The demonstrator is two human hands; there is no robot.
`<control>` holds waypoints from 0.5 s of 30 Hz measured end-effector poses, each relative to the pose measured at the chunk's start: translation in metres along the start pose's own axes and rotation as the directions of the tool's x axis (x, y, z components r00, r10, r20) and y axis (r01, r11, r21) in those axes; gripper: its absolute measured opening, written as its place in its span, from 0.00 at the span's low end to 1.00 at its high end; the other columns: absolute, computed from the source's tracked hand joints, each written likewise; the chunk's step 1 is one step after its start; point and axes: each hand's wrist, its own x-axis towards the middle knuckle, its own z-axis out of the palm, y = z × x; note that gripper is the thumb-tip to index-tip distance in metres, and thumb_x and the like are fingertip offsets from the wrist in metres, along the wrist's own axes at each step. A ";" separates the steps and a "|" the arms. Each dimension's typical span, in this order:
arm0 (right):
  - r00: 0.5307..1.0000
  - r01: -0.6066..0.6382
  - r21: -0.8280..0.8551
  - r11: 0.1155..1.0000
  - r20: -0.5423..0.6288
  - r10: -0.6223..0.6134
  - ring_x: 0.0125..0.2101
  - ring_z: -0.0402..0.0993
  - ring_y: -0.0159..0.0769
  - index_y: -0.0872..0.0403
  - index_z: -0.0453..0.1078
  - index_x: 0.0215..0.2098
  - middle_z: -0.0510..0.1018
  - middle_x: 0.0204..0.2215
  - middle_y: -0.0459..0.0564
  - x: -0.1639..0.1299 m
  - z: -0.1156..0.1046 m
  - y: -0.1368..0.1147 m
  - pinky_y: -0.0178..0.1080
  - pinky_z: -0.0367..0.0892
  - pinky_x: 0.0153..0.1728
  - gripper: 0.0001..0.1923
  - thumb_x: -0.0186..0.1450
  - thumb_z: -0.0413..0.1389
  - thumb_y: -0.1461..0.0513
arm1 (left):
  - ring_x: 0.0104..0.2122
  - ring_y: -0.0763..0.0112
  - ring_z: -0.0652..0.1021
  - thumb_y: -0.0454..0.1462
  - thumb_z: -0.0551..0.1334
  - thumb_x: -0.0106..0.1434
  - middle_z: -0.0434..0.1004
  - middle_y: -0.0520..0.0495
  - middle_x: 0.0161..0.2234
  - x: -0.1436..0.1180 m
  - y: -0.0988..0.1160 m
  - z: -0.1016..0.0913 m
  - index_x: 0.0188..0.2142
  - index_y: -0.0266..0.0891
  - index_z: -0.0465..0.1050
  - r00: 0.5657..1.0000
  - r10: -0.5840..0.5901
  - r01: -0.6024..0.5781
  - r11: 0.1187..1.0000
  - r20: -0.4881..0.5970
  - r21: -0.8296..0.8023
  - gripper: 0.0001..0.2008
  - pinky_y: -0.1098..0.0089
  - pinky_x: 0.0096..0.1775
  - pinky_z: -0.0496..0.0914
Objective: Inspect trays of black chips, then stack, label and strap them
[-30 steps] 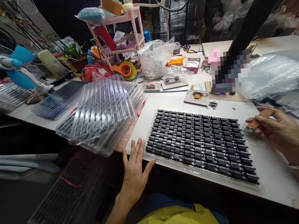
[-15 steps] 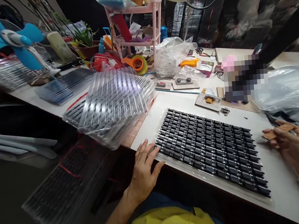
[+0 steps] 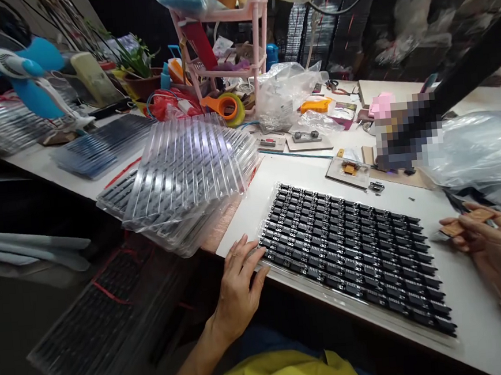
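Note:
A clear plastic tray (image 3: 283, 273) filled with rows of small black chips (image 3: 351, 249) lies on the white table (image 3: 472, 309) in front of me. My left hand (image 3: 238, 284) rests at the tray's near left corner, fingertips touching its edge and the first chips. Off the tray's right end, my right hand (image 3: 496, 249) pinches a small brown wooden piece (image 3: 465, 221) between thumb and fingers.
A stack of empty clear ribbed trays (image 3: 188, 169) sits left of the chip tray. More trays (image 3: 96, 326) lean below the table edge. Behind are a pink shelf rack (image 3: 226, 45), plastic bags (image 3: 284, 92), an orange tape dispenser (image 3: 222, 106), a blue fan (image 3: 10, 62) and small jigs (image 3: 348, 168).
My left hand has slid right from the bare table edge onto the tray's left corner. My right hand with the wooden piece has drifted slightly away to the right.

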 end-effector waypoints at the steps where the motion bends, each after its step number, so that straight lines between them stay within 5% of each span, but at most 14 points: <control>1: 1.000 0.005 -0.006 1.000 0.002 -0.005 0.20 0.65 0.31 0.43 0.72 0.36 0.76 0.27 0.51 0.000 0.000 0.000 0.28 0.63 0.11 0.17 0.49 0.65 0.63 | 0.59 0.60 0.65 0.31 0.57 0.65 0.71 0.43 0.51 0.002 0.000 0.001 0.53 0.40 0.65 1.000 0.010 -0.010 1.000 -0.009 0.006 0.16 0.53 0.58 0.62; 15: 0.999 0.040 0.011 0.999 0.016 -0.041 0.18 0.66 0.31 0.45 0.70 0.36 0.76 0.26 0.51 0.007 -0.006 0.009 0.28 0.62 0.11 0.18 0.48 0.66 0.64 | 0.58 0.60 0.65 0.30 0.57 0.64 0.72 0.42 0.50 0.004 0.001 0.001 0.52 0.38 0.66 0.999 0.049 -0.049 0.998 -0.011 0.034 0.16 0.53 0.58 0.62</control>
